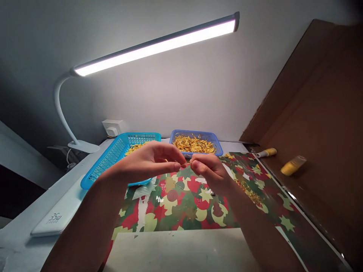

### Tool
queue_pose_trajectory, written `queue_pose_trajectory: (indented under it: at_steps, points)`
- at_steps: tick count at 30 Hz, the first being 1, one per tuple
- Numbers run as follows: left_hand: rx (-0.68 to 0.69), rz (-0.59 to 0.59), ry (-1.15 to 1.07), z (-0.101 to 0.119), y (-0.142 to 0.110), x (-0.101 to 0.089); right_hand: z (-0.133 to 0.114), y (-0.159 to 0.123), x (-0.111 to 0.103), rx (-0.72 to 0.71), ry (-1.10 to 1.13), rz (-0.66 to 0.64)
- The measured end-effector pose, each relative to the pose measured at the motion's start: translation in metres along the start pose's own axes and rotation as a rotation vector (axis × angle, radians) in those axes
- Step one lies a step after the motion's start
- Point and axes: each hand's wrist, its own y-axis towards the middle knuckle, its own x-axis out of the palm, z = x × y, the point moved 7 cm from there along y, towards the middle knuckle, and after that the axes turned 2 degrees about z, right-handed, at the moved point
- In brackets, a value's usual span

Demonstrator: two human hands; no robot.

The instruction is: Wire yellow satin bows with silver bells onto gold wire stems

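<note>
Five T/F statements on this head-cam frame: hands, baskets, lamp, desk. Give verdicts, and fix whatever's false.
1. A thin strand runs between the left hand and the right hand. True.
2. The desk lamp is switched off. False: the desk lamp is lit.
3. The violet-blue basket holds gold-coloured pieces. True.
4. The turquoise basket stands to the right of the violet-blue basket. False: the turquoise basket is on the left.
5. The patterned sheet under the hands is plain white. False: the patterned sheet is red, green and pale yellow-green, with star shapes among others.
</note>
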Motion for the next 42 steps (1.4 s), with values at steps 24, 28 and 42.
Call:
queue_pose_trajectory:
  at_steps: [24, 28, 42]
  points:
    - [0.272, 0.231, 0.509, 0.025, -0.006, 0.003, 0.007, 0.001, -0.001, 0.034, 0.061, 0.001]
    - [0.299, 0.285, 0.579, 0.027, -0.008, -0.002, 0.007, 0.001, 0.001, 0.036, 0.056, -0.034]
    - [0.27, 0.497, 0.664, 0.029, -0.015, -0.023, -0.009, -0.007, -0.011, -0.047, 0.143, 0.02]
